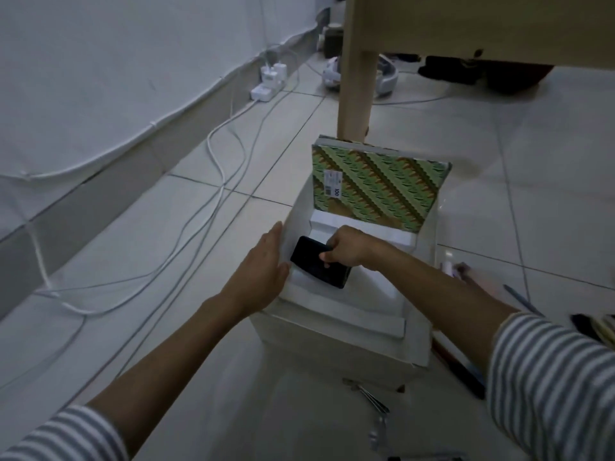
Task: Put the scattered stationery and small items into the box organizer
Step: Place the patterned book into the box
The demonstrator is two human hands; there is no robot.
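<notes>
A white box organizer [342,341] stands on the tiled floor in front of me. A green patterned notebook [382,188] stands upright in its back compartment. My right hand [346,247] grips a flat black rectangular item [312,266] and holds it tilted over the front left compartment. My left hand [263,271] lies flat with straight fingers against the box's left outer wall. Scattered small items lie on the floor: metal clips or tweezers [369,397], a dark pen [466,377] and a grey pen [520,299].
A wooden table leg [354,78] rises just behind the box. White cables [213,151] and a power strip [266,89] run along the wall at left. More small items [449,264] lie right of the box.
</notes>
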